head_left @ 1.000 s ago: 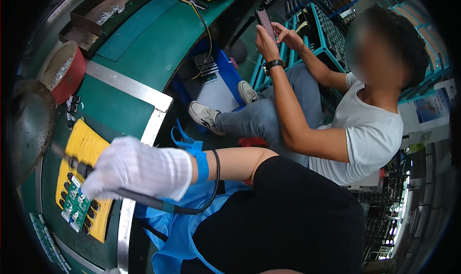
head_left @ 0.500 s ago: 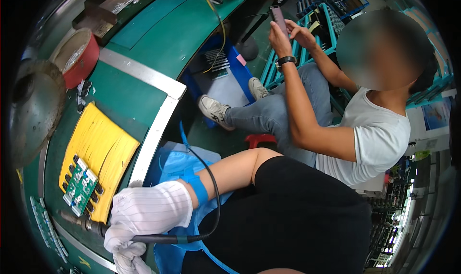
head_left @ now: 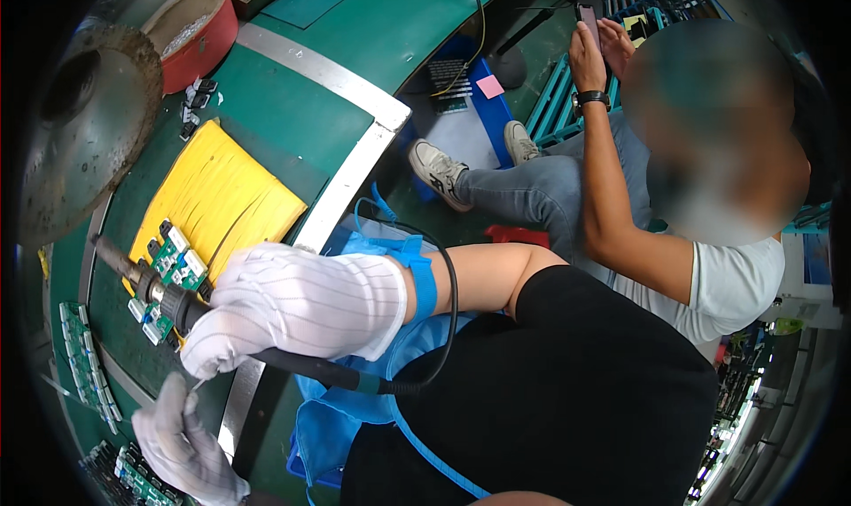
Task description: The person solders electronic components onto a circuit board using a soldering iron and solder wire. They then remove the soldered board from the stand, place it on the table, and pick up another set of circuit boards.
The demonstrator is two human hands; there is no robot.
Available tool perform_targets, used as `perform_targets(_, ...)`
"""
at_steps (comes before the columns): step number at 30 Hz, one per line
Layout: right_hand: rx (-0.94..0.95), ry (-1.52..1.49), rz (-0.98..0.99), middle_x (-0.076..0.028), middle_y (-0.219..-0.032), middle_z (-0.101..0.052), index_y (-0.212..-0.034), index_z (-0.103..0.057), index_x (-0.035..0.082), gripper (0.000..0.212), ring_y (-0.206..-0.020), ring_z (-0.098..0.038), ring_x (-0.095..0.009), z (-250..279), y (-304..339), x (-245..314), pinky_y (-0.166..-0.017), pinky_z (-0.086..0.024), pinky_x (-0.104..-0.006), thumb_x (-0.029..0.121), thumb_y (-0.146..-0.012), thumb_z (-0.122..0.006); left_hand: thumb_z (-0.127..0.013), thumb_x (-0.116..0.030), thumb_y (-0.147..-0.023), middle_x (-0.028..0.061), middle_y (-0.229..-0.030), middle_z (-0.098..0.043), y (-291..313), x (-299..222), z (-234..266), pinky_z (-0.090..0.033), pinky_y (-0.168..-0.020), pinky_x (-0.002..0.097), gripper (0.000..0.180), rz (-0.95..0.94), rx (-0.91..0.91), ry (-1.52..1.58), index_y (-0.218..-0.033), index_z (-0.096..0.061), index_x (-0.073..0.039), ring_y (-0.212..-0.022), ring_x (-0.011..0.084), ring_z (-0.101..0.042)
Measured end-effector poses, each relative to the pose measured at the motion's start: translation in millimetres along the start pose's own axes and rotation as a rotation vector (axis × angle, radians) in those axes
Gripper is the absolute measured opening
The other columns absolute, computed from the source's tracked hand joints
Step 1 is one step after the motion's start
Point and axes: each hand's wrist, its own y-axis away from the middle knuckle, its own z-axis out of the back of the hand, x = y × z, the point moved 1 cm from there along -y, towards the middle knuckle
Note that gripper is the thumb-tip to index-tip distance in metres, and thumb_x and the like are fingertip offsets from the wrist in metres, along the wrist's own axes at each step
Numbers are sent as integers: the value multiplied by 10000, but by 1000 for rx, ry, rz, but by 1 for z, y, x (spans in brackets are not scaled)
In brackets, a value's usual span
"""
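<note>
My right hand (head_left: 284,302), in a white striped glove, is closed round a soldering iron (head_left: 168,298). The iron lies across a green circuit board (head_left: 182,265), its tip beyond the board's edge. This board rests on a slitted yellow pad (head_left: 226,187) and is partly hidden by the iron and glove. Nearer the picture's lower edge, my gloved left hand (head_left: 186,444) has its fingers drawn together on what looks like a thin pale wire (head_left: 200,384), just below the right glove. A black cable (head_left: 448,329) runs from the iron past my right forearm, which wears a blue strap (head_left: 422,280).
Several circuit boards (head_left: 89,364) stand along the left. A red bowl (head_left: 208,49), a rusty metal dish (head_left: 84,142) and small black parts (head_left: 193,107) lie beyond the pad. A metal strip (head_left: 355,169) edges the bench. A seated person (head_left: 620,213) holds a phone (head_left: 588,25).
The soldering iron has swung up across the circuit board. My left hand has parted from the right and moved down and left. The whole view has shifted too.
</note>
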Motion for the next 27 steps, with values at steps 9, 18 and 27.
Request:
perform_targets(9,-172,-150,-81,-119,-984,-653,-1027,-591,14,286,-794,-671,-233,25,-1,-32,-714,-553,-307,-99,-778,-675,-485,-111,-972,118,-1056,-636,6,96,33,-427,-926,271,252,583,-165,206,-1098,-611,67,-1044,177,-578)
perform_targets(18,-332,-299,-654,-91,-1089,-517,-1346,-450,89,712,-786,-470,-157,42,15,-20,-668,-407,-274,618,-871,-495,-652,-153,-855,64,-830,-646,-14,109,8,-440,-648,226,175,-245,-204,-96,-922,-658,8,-732,99,-562)
perform_targets(27,-402,237,-341,-163,-1099,-570,-1126,-521,-29,572,-685,-584,-153,3,21,-22,-598,-491,-265,461,-863,-653,-686,-45,-788,96,-772,-639,-2,92,-15,-481,-647,225,74,464,-309,750,-823,-661,15,-703,150,-622)
